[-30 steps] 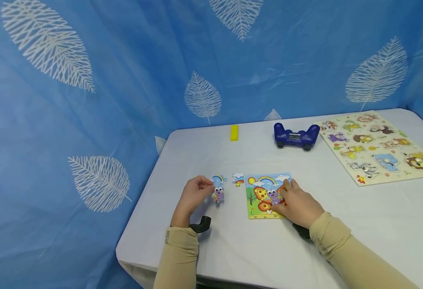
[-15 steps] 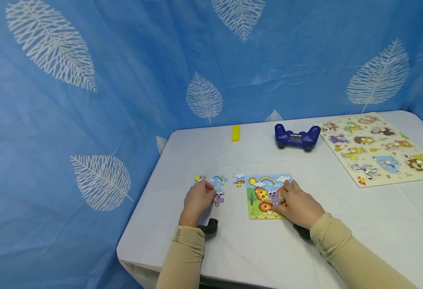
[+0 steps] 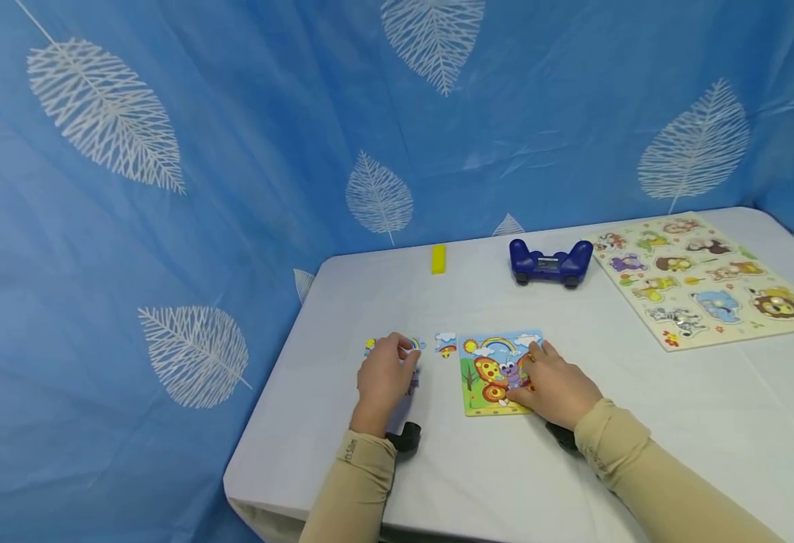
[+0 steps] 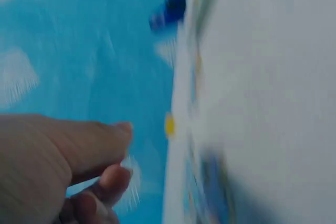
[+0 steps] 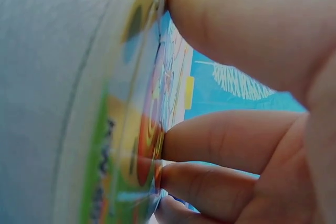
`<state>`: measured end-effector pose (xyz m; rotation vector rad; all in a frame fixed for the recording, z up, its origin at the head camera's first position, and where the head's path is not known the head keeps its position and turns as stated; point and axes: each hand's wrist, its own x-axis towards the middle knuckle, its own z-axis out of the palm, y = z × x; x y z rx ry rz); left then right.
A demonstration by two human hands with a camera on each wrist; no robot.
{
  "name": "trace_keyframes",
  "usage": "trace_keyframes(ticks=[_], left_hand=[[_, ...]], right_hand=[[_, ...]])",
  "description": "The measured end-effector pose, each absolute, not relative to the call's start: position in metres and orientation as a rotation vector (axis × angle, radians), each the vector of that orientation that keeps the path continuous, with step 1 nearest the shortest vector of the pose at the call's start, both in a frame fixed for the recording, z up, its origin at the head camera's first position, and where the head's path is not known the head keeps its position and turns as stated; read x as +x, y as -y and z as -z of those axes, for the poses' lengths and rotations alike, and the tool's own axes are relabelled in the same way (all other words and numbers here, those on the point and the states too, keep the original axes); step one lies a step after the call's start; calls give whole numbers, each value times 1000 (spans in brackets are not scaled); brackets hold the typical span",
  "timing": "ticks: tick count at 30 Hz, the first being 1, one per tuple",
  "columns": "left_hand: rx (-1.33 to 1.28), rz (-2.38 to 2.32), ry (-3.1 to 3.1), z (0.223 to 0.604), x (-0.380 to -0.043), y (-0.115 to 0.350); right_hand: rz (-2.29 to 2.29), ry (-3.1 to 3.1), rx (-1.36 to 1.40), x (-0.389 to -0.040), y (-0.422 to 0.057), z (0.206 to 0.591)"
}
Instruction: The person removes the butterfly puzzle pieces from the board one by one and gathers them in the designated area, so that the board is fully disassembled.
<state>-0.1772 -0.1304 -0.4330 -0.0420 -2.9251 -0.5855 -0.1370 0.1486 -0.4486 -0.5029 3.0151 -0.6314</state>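
Observation:
In the head view a butterfly jigsaw puzzle (image 3: 480, 369) lies in its square board on the white table. My right hand (image 3: 562, 386) rests on its right side, with thumb and fingertips touching the picture. The right wrist view shows those fingertips on the puzzle's face (image 5: 147, 124). To the left, my left hand (image 3: 383, 381) hovers low over loose puzzle pieces, its thumb and fingers bent and nothing visible between them. A rainbow piece (image 3: 414, 344) and a purple piece (image 3: 415, 383) are partly hidden by it. A cloud piece (image 3: 446, 345) lies beside the board.
A yellow block (image 3: 439, 259) and a blue game controller (image 3: 550, 264) lie towards the back of the table. At the right is a large animal peg puzzle board (image 3: 702, 283). Blue cloth with white leaves hangs behind.
My left hand moves right and slightly away from me, from the purple piece towards the rainbow piece, now covering more of both. My right hand stays on the puzzle. The head view shifts slightly.

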Motion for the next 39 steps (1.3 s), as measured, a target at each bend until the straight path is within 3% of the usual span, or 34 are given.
trace_keyframes(ticks=[8,17,23,39], left_hand=[[-552,570,3226,427,-161,65],[-785,591,3294,434,-160,32],[-723,706,3293,432,-170,18],[-594,671,3178,455,-190,0]], right_hand=[[654,-2978,-502,-141,-159,447],[741,-2891,-578,-146,-174,444],[868,-2884,-528,-152,-186,440],[582,-2918,-398,-152,-181,452]])
